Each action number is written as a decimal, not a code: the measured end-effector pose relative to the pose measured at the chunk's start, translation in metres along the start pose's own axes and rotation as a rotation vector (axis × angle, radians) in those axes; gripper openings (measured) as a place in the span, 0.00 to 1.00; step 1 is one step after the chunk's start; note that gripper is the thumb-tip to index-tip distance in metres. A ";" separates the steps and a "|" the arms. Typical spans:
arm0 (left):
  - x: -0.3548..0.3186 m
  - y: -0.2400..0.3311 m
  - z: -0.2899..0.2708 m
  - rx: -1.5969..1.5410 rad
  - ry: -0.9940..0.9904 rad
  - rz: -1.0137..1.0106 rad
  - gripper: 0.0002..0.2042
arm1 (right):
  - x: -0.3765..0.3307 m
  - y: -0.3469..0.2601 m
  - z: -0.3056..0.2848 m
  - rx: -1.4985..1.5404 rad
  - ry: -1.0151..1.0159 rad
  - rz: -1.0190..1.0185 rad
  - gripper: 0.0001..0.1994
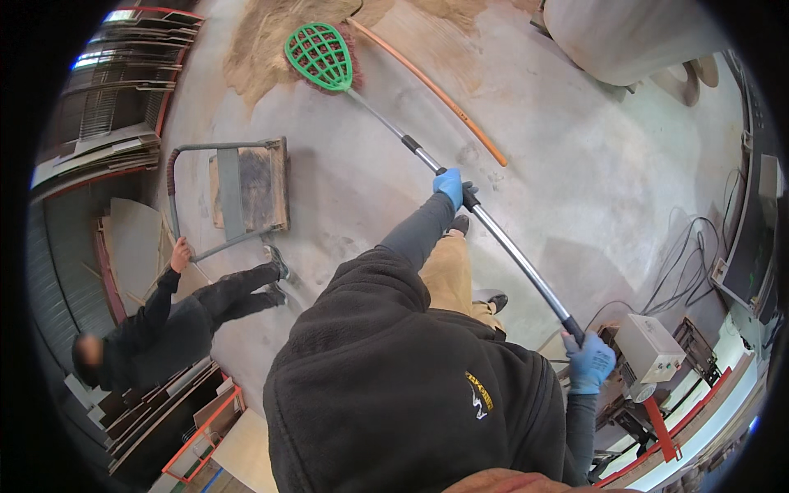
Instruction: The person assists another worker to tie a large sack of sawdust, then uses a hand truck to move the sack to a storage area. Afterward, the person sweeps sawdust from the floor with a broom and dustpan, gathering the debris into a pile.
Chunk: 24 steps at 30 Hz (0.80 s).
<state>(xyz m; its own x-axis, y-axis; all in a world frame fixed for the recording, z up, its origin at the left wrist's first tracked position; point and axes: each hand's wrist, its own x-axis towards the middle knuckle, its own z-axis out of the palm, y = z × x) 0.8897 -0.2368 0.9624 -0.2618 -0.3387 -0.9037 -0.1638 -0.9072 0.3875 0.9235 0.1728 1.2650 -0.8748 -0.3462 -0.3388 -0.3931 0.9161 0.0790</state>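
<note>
A long broom reaches diagonally across the view, with a silver and black telescopic pole [518,248] and a green lattice head [320,57] edged by reddish bristles. The head rests at the border of a heap of tan sawdust-like material [263,41] on the floor. My left hand [449,189], in a blue glove, is closed around the middle of the pole. Near the pole's lower end, my right hand [590,363], also blue-gloved, grips the black end piece. Beside the broom lies an orange wooden handle [436,89]; what it attaches to cannot be made out.
At left, another person [156,329] has a hand on a platform cart [246,189]. Sheet racks [123,107] stand along the left side. A large pale rounded container [633,37] is at upper right. Black cables [694,263] and a grey control box [649,349] are at right.
</note>
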 end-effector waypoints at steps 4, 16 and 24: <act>0.001 0.001 -0.018 0.012 0.015 0.023 0.14 | -0.014 0.004 0.054 0.064 0.033 -0.041 0.28; -0.109 -0.257 0.088 0.084 -0.186 -0.170 0.11 | -0.189 0.240 0.091 0.020 0.115 0.214 0.24; -0.259 -0.558 0.168 0.180 -0.411 -0.492 0.10 | -0.407 0.479 0.090 -0.148 0.008 0.444 0.31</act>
<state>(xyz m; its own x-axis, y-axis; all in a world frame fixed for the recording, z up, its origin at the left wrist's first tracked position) 0.8893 0.3990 1.0109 -0.4511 0.2595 -0.8539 -0.5039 -0.8637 0.0037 1.1168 0.7703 1.3564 -0.9694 0.0706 -0.2350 -0.0161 0.9374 0.3478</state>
